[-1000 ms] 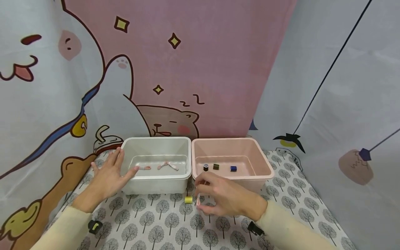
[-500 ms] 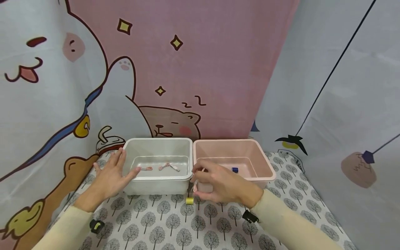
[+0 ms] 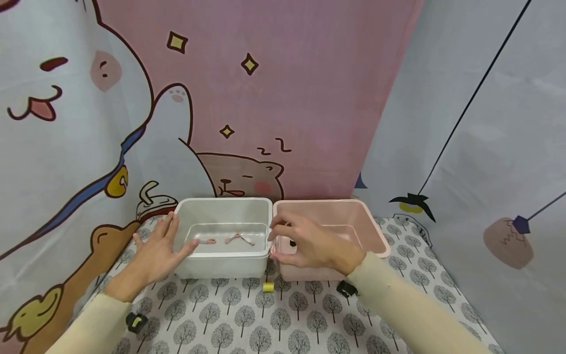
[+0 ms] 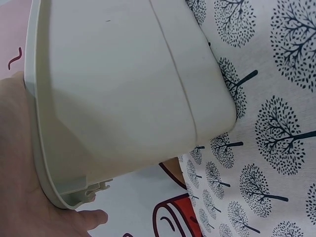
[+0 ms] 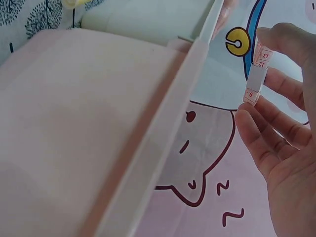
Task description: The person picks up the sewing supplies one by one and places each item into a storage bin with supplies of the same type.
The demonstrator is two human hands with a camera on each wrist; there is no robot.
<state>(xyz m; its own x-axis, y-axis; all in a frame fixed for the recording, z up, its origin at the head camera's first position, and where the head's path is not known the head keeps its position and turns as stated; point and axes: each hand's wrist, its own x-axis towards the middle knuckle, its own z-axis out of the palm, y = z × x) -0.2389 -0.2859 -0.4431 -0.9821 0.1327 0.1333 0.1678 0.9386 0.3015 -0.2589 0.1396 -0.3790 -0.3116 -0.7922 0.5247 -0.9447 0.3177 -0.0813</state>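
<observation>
My right hand (image 3: pixel 309 241) pinches a short folded length of tape measure (image 5: pixel 258 74) between thumb and fingertips; its printed numbers show in the right wrist view. The hand is over the front left corner of the pink bin (image 3: pixel 331 202), close to the white bin. My left hand (image 3: pixel 155 260) rests at the left rim of the white bin (image 3: pixel 221 265), fingers fairly straight and thumb over the front rim. Inside the white bin lie a folded tape piece (image 3: pixel 209 241) and more pinkish-white tape pieces (image 3: pixel 240 238). A dark thread spool (image 3: pixel 292 243) shows between my right fingers.
A yellow thread spool (image 3: pixel 268 287) lies on the tree-print cloth (image 3: pixel 243 314) in front of the bins. Both bins stand side by side against a cartoon-print curtain (image 3: pixel 309 98). My right hand hides part of the pink bin's inside.
My right hand has risen from the cloth near the yellow spool, moving up and slightly left with the tape measure piece. My left hand has stayed at the white bin's rim.
</observation>
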